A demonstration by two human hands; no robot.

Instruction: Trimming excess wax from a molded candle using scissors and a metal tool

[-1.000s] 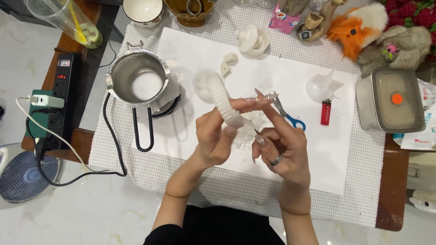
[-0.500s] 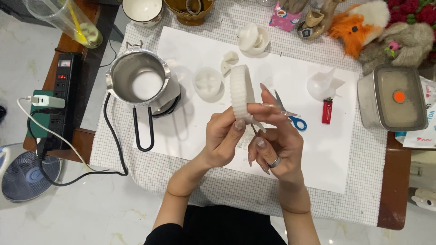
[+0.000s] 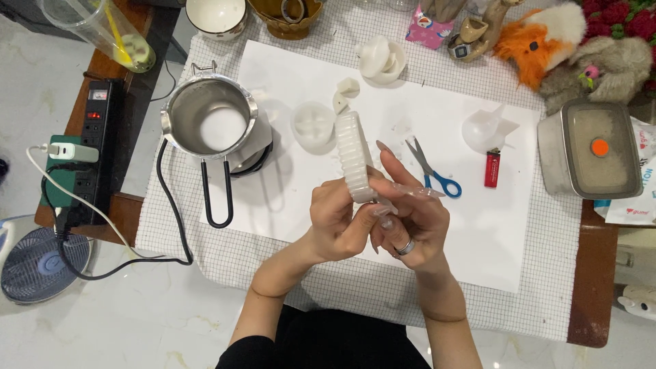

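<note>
Scissors point(image 3: 432, 172), a lighter point(image 3: 490, 169) and a metal pot point(image 3: 209, 123) lie around us; our left hand point(image 3: 336, 219) and right hand point(image 3: 410, 215) pinch a ribbed white mould point(image 3: 352, 158), held on edge

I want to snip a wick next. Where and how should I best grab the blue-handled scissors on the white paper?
Probably take the scissors by the blue finger loops, coming from the right: the loops lie at the lower right end, blades pointing up-left toward the hands, flat on the white paper.
</note>
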